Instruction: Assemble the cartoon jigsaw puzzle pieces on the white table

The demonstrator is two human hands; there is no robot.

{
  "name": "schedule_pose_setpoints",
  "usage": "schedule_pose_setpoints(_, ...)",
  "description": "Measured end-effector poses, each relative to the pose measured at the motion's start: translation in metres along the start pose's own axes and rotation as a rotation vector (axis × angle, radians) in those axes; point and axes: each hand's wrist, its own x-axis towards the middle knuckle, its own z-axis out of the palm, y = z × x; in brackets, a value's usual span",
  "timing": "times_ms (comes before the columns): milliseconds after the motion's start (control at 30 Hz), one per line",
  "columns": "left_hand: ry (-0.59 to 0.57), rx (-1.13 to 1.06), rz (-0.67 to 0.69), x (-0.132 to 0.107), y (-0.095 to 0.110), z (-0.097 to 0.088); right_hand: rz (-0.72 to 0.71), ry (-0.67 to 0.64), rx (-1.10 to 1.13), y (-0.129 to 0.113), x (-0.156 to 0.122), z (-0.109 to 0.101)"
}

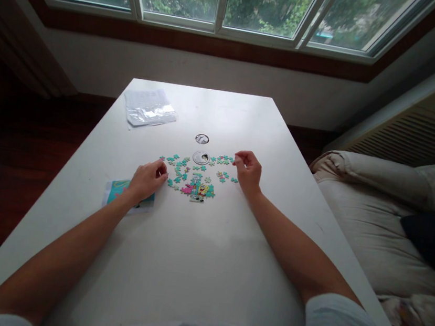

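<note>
Teal puzzle pieces beside loosely curled hands

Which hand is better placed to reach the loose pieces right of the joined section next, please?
Probably the right hand: it is nearer those loose pieces; the left hand is left of the joined section.

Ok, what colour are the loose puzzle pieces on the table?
The loose puzzle pieces look mostly teal green, best seen in the head view.
</note>
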Motion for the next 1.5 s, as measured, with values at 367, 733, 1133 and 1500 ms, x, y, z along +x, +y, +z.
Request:
schedule_pose_setpoints(367,0.039,-0.138,0.095,-0.008,0.017,0.017,-0.231,-0.408,-0.180,-0.014,-0.029,0.014)
schedule_pose_setpoints(733,0.013,-0.123,0.115,-0.013,0.025,0.020,-0.712,-0.817,-0.519,-0.044,-0.068,0.030)
schedule_pose_setpoints(1133,0.020,-0.090,0.120,-0.017,0.030,0.021,-0.764,-0.893,-0.456,-0.048,-0.069,0.029)
schedule_pose_setpoints(1500,-0.016,-0.062,0.101,-0.023,0.039,0.020,-0.740,-0.895,-0.340,-0.044,-0.066,0.031)
